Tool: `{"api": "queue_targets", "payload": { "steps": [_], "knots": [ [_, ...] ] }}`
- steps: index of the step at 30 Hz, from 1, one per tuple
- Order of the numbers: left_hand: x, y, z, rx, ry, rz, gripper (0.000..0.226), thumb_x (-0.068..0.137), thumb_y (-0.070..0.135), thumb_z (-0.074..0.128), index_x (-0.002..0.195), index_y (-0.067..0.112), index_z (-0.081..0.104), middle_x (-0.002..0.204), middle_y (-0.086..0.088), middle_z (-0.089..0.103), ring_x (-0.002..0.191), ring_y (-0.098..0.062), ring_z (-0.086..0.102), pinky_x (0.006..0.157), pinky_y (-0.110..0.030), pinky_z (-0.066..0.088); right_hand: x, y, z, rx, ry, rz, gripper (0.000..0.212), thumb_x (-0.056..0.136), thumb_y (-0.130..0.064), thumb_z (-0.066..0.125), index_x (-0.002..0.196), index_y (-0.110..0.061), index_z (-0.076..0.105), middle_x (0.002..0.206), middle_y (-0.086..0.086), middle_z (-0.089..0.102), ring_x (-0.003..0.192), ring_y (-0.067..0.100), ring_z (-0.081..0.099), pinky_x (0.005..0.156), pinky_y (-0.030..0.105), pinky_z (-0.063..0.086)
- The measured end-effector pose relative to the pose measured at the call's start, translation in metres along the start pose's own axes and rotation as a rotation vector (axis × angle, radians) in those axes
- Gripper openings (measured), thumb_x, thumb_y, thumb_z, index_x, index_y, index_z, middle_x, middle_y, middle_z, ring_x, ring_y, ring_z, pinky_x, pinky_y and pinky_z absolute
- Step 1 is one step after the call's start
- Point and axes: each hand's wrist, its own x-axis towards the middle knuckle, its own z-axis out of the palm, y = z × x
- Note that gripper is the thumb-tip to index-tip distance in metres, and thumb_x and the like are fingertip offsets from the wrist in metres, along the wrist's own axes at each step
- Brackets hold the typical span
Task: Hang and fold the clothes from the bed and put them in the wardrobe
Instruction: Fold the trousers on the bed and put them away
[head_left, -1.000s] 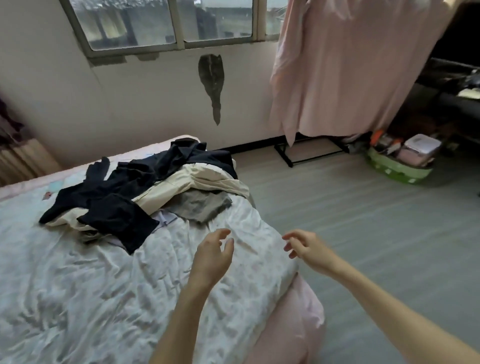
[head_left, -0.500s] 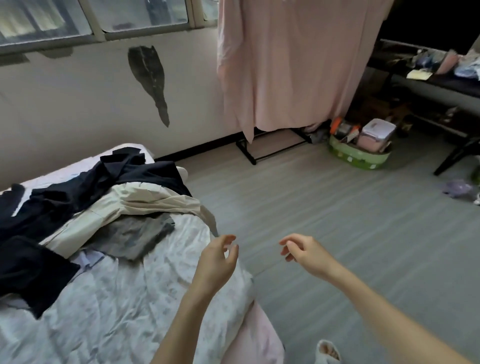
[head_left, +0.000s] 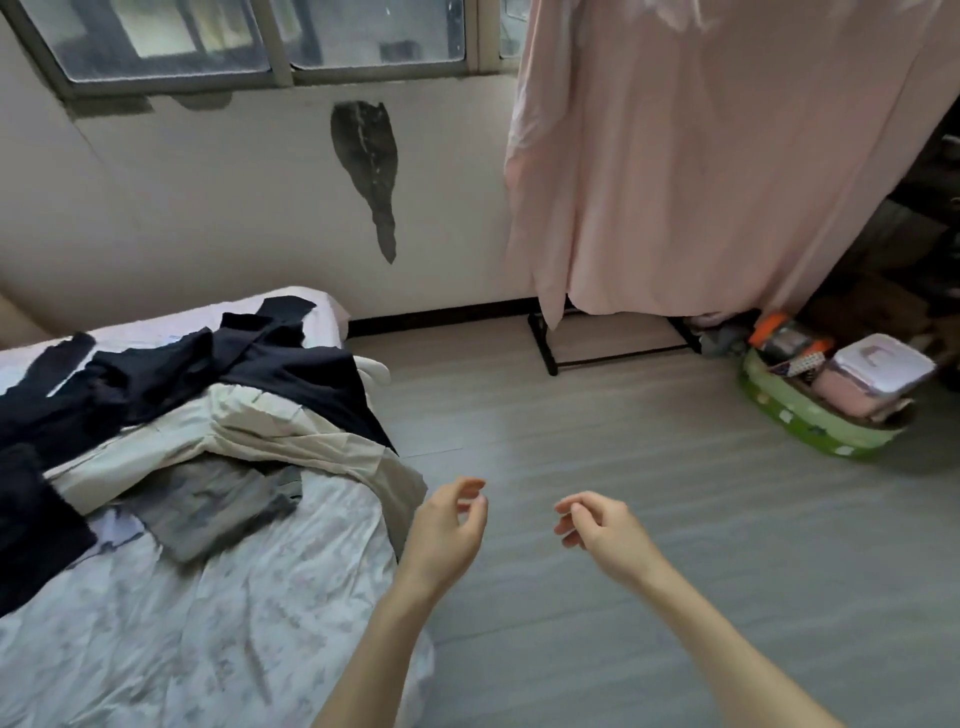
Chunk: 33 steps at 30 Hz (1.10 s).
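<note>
Dark clothes (head_left: 156, 379) left of fingers cut off by left edge. Bed (head_left: 182, 623) runs off left and bottom edges. Pink cloth (head_left: 701, 156) far beyond fingers cut by top edge, hiding what stands behind.

Bed (head_left: 156, 649) under clothes pile (head_left: 218, 415)

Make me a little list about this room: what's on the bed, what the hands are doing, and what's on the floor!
bed: white sheet, clothes piled on it
clothes: dark garments, cream garment, grey garment
left hand: loosely curled, holding nothing
right hand: loosely curled, holding nothing
floor: green basket full of things
hanging: pink cloth over a black rack
wall: window above a dark patch
</note>
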Motion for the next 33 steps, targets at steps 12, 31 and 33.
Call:
{"api": "queue_targets", "payload": {
  "steps": [12,31,33],
  "knots": [
    [0.175,-0.064,-0.126,-0.079,0.309,-0.212,0.027,0.095,0.015,0.05,0.119,0.013,0.06,0.112,0.0,0.064,0.095,-0.01,0.057,0.081,-0.018,0.041,0.22,-0.118,0.091,-0.219,-0.304,-0.148,0.026,0.094,0.0,0.038,0.089,-0.013,0.059,0.076,0.0,0.066,0.062,0.011,0.061,0.058,0.013,0.042],
    [0.474,-0.264,-0.321,0.12,0.529,-0.706,0.043,0.096,0.022,0.048,0.138,0.017,0.042,0.14,-0.003,0.041,0.125,-0.02,0.041,0.103,-0.029,0.035,0.591,-0.256,0.388,-0.316,-0.763,-0.13,0.03,0.094,-0.01,0.035,0.11,-0.015,0.059,0.09,-0.001,0.067,0.076,0.009,0.06,0.067,0.017,0.044],
    [0.508,-0.289,-0.335,0.209,0.54,-0.815,0.053,0.095,0.026,0.049,0.144,0.018,0.031,0.15,-0.004,0.026,0.135,-0.025,0.026,0.106,-0.036,0.031,0.627,-0.263,0.418,-0.352,-0.792,-0.116,0.028,0.095,-0.012,0.036,0.111,-0.018,0.059,0.095,0.0,0.066,0.081,0.01,0.061,0.068,0.018,0.045]
  ]
}}
